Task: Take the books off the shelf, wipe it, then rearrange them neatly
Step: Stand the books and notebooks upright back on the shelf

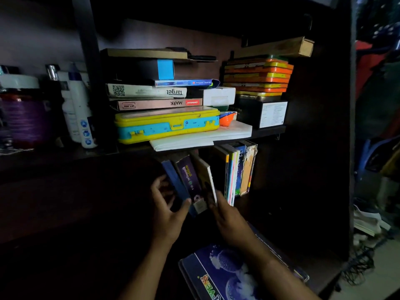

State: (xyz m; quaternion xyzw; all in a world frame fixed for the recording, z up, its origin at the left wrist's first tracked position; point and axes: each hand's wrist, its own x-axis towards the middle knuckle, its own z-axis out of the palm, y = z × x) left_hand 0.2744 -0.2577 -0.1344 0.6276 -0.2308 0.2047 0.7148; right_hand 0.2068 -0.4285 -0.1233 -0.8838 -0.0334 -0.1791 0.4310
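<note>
Left hand [166, 204] and right hand [225, 215] clamp a tilted bundle of blue, purple and cream books [190, 182] from both sides, likely so it moves as one, at the dark lower shelf [270, 204].

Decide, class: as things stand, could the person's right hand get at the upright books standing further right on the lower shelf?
Probably yes. The right hand grips leaning books just beside the upright books, with nothing between; it would have to let go first.
</note>
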